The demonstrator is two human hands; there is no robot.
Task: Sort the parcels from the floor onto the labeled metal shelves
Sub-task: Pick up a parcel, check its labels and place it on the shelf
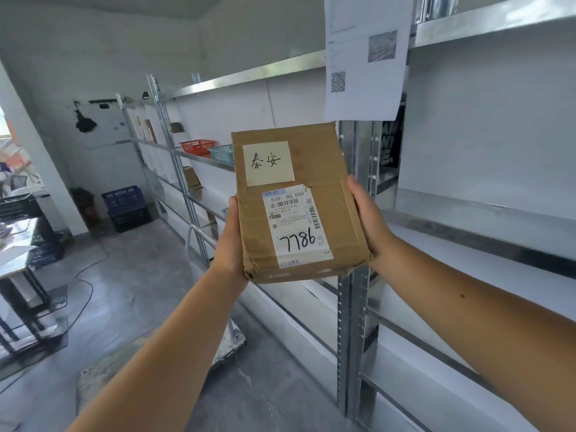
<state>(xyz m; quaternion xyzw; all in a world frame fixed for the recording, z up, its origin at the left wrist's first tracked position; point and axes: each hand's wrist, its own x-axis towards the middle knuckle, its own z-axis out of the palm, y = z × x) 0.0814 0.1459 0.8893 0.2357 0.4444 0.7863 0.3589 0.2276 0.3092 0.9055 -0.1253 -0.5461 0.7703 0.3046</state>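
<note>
The left hand (232,241) and the right hand (366,218) are clamping the long sides of a brown cardboard parcel (296,202), at its nine and three o'clock, holding it upright in the air in front of the metal shelves (467,219). It is looking stiff, flat and fairly light, with dented lower corners, so the firm side edges seem the best purchase and hard squeezing of the face is best avoided. Its shipping label (296,224), marked 7786, and a handwritten note (269,163) are facing the camera, while baskets (207,148) are sitting on a shelf toward ten o'clock.
</note>
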